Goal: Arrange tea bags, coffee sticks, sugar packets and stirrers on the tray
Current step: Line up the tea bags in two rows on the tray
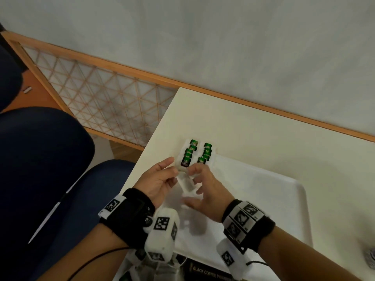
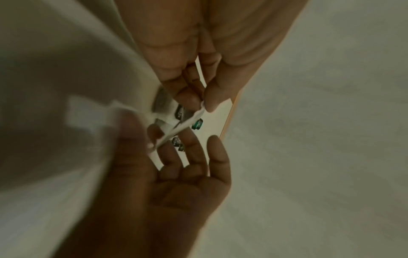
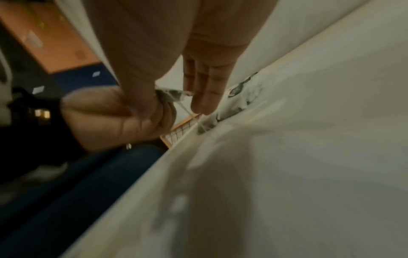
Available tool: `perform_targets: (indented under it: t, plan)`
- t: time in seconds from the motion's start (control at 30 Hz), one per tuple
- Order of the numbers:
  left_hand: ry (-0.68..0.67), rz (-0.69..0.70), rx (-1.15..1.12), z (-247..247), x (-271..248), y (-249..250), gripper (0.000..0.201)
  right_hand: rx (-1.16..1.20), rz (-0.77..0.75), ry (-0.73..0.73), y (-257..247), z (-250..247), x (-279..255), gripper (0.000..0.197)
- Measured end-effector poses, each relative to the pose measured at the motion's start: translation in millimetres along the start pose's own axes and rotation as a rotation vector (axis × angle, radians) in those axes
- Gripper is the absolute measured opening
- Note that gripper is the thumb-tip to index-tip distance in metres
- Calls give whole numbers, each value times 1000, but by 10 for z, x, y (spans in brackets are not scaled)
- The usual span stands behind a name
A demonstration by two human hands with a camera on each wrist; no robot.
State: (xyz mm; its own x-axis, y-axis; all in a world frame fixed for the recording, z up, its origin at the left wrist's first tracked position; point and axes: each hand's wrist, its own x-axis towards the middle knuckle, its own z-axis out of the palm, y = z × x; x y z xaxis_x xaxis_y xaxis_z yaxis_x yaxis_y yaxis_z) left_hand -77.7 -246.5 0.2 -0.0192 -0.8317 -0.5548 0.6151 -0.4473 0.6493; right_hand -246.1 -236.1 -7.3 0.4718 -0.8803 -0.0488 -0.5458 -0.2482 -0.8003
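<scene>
A white tray (image 1: pixel 274 199) lies on the cream table (image 1: pixel 243 128). Two short rows of tea bags with green labels, the left row (image 1: pixel 189 153) and the right row (image 1: pixel 206 153), sit at its far left corner. Just in front of them both hands hold one white tea bag (image 1: pixel 185 183) above the tray. My left hand (image 1: pixel 172 171) pinches its left end between thumb and fingers (image 2: pixel 204 104). My right hand (image 1: pixel 192 185) holds the other end, thumb against the bag (image 3: pixel 171 95), the other fingers (image 3: pixel 205 90) straighter. The wrist views are blurred.
A black box marked black coffee (image 1: pixel 209 271) lies at the tray's near edge. A blue chair (image 1: pixel 60 159) stands left of the table, and a wall with a wooden rail (image 1: pixel 284 112) runs behind it. A small blurred object (image 1: pixel 371 258) shows at the right edge.
</scene>
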Motion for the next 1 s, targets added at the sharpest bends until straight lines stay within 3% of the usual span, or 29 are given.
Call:
perform_targets:
  t: [0.07,0.13,0.23,0.3,0.37,0.53,0.67,0.8,1.0]
  plan:
    - [9,-8,34,19,-21,-2,29,21,-19,112,-7,-45,30,25]
    - [12,12,130,12,-37,-17,29,4,4,163,-17,-148,58,9]
    - [-23,107,540,-40,-50,-65,38,-67,21,130,-50,-324,85,19]
    - [-102,111,697,-31,-94,-92,39,-126,-20,52,-100,-402,96,24]
    - [-175,93,705,4,-134,-129,28,-134,-25,-7,-155,-446,100,24]
    - [-119,115,789,52,-130,-175,6,-80,82,34,-196,-475,89,10]
    - [-127,102,1033,-1,-122,-162,13,-88,119,8,-127,-460,82,13]
    - [-21,138,1135,-68,-27,-76,8,-62,289,-50,15,-408,163,11]
    - [49,265,1216,82,111,138,13,-35,415,100,196,-397,392,4]
